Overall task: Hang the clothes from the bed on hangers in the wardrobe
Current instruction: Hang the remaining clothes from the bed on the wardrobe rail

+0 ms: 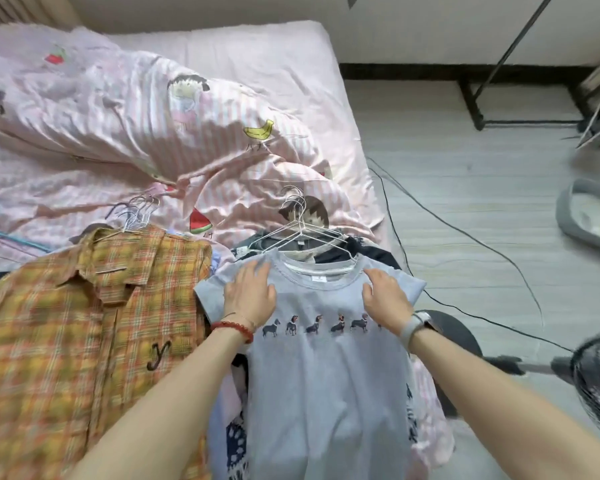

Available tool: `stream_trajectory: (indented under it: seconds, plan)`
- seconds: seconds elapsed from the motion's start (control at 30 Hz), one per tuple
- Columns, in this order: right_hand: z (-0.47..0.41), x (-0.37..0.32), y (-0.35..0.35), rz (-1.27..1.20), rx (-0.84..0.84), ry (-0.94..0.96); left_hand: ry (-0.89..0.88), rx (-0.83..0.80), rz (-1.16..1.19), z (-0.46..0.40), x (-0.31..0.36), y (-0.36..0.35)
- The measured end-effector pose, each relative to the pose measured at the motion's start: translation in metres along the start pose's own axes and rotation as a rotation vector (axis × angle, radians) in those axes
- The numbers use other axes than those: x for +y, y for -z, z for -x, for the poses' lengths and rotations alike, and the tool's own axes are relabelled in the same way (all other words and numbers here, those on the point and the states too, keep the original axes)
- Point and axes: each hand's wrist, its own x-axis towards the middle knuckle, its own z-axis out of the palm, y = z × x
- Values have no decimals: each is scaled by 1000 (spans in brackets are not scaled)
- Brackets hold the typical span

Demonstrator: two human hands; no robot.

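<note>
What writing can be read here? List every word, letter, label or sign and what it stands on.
"y": dark embroidered letter on the orange-and-yellow plaid shirt.
Small dark characters under the banana print on the pink striped duvet cover: too blurred to read.
White neck label inside the collar of the light grey dog-print T-shirt: too small to read.
Nothing else legible.

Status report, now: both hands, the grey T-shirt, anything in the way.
Left hand and right hand flat on grey T-shirt, holding nothing. Shirt on the bed, wire hanger at its collar. Plaid shirt alongside, clear of it.
</note>
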Motion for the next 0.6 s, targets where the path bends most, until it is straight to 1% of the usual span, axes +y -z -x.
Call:
stream_trajectory:
  seconds: [0.17,0.2,0.27,0.37,0.47,0.5,0.6]
  plan:
    - [-51,19,-8,70,-83,15,87,-144,-149,-35,-7,-23]
    - [-59,21,-10,81,-108,7,91,-135,-190,-39,-9,-27]
    - [-71,22,-13,106,-148,-4,75,-50,-253,-46,-10,-31]
    - [-77,22,-16,162,-111,1,82,55,-211,-54,-6,-32]
    - [-75,22,-16,145,-41,-8,87,96,-190,-57,-3,-27]
    - [-73,22,-16,116,-36,-11,86,77,-151,-57,-2,-24]
    - [-67,24,-19,89,-64,30,69,-68,-49,-46,0,-18]
